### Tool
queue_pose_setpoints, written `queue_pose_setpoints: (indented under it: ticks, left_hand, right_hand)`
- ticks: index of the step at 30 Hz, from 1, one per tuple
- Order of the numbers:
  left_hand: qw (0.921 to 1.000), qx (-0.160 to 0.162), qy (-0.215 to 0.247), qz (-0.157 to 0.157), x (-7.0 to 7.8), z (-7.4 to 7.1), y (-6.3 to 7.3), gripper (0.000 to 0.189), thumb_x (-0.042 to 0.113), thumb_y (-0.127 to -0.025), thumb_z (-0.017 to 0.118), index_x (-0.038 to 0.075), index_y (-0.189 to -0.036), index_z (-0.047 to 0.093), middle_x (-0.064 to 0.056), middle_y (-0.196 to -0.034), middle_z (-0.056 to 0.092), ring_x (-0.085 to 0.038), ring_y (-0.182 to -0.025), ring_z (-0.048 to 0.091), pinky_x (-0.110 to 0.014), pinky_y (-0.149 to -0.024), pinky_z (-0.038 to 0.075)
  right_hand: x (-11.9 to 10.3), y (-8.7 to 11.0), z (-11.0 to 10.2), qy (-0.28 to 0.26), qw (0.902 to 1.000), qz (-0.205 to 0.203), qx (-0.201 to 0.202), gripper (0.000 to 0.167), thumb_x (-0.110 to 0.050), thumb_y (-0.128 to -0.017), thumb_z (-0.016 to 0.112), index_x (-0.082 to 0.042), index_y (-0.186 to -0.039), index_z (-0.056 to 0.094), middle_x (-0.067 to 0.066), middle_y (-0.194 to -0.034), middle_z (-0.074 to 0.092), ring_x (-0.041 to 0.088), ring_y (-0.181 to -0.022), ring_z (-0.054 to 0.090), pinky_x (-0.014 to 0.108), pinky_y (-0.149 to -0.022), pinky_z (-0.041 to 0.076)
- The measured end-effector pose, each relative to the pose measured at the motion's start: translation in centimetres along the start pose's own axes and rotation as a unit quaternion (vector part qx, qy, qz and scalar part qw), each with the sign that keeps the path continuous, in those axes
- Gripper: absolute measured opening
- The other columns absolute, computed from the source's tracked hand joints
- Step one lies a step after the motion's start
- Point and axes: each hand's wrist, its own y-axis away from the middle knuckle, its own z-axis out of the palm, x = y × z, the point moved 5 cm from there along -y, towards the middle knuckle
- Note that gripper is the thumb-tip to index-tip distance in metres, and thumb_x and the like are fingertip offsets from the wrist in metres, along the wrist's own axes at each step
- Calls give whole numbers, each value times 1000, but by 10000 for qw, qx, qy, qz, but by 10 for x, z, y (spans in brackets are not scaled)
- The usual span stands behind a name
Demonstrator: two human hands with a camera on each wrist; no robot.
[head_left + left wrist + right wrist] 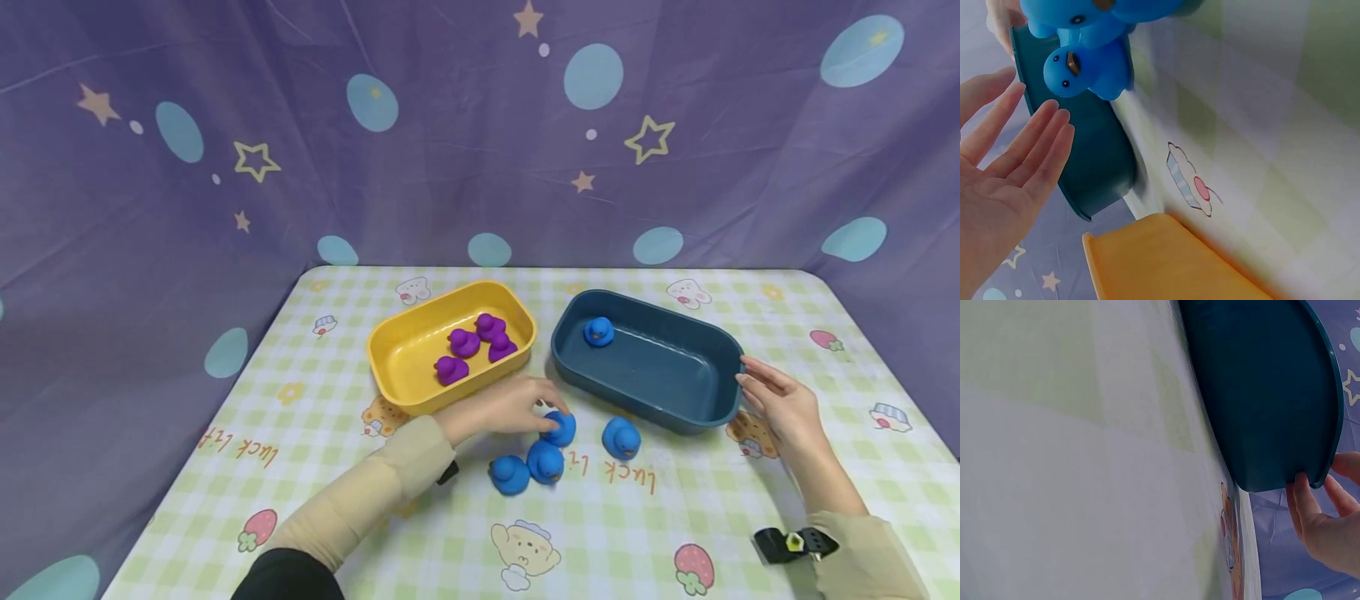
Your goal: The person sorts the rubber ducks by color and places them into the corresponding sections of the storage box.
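Five blue ducks [621, 437], four purple ducks [463, 342] (two trays [660, 367])

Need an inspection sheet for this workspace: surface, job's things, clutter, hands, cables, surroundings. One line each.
Surface: green-and-white checked cloth with cartoon prints.
Job's things: yellow rounded-rectangular tray holding four purple toy ducks; dark blue rounded-rectangular tray holding one blue toy duck; four more blue toy ducks on the cloth.
Clutter: nothing seen.
Hands: left hand at one of the blue ducks on the cloth, fingers extended, firm contact unclear; right hand touching the right end of the dark blue tray.
Cables: nothing seen.
Surroundings: purple fabric backdrop printed with stars and pale blue ovals.
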Motion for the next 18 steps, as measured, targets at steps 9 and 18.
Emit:
queue_pose_setpoints:
  ticks: [9,18]
  left_hand:
    - [9993,-176,324,-74,-3,7,1,24,21,-83,62,13,-106,65,3,-102,60,-10,-95,56,-17,-80,45]
    - [9984,-178,530,-109,-4,13,0,24,16,-82,63,10,-104,65,0,-100,60,-9,-93,56,-16,-79,46]
  right_hand:
    - [0,0,-1,14,10000,-6,25,46,-14,-72,73,-14,-116,60,-12,-99,60,-4,-87,59,11,-72,47]
    - [-3,3,2,-91,9999,-89,-100,41,-13,-72,73,-15,-112,63,-11,-96,62,-2,-87,59,12,-70,48]
